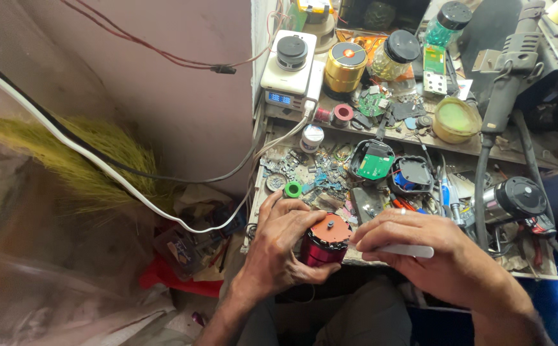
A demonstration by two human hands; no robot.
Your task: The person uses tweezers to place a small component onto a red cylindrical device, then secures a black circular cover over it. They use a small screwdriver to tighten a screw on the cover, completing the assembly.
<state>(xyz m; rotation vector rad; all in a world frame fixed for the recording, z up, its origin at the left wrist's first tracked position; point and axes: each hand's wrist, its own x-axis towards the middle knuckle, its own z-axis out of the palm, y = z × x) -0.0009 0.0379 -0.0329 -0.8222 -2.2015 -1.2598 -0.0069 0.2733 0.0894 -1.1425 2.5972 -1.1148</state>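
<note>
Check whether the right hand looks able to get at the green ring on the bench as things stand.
Probably not directly. The right hand already holds a white flat tool, and the left hand gripping the red cylinder lies between it and the green ring. The left hand is far nearer.

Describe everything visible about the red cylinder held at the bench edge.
The red cylinder is a short, glossy, metallic-looking drum with a flat orange top cap that carries small holes and a stubby centre pin. It stands roughly upright at the front edge of the cluttered workbench. The left hand wraps its side; the right hand sits beside it.
</note>
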